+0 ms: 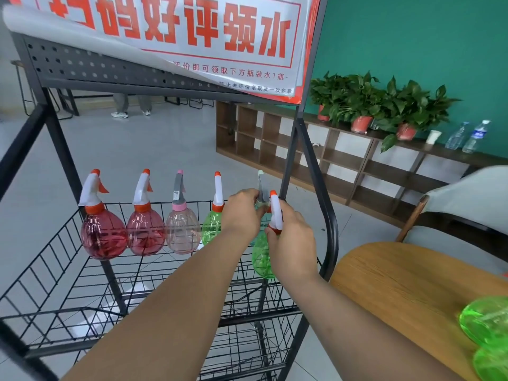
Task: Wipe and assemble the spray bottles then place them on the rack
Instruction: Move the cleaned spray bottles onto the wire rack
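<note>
Translucent green spray bottle (pixel 261 259), white sprayer (pixel 275 213), orange nozzle (pixel 273 192)

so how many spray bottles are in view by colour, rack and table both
red bottles: 2
pink bottle: 1
green bottles: 4
grey-headed bottle, body hidden behind the left hand: 1
total: 8

Single head-worn wide-angle view. Faces forward, tilted down. Close range: wire rack (pixel 82 64) fills left and centre; wooden table (pixel 398 284) lower right.
</note>
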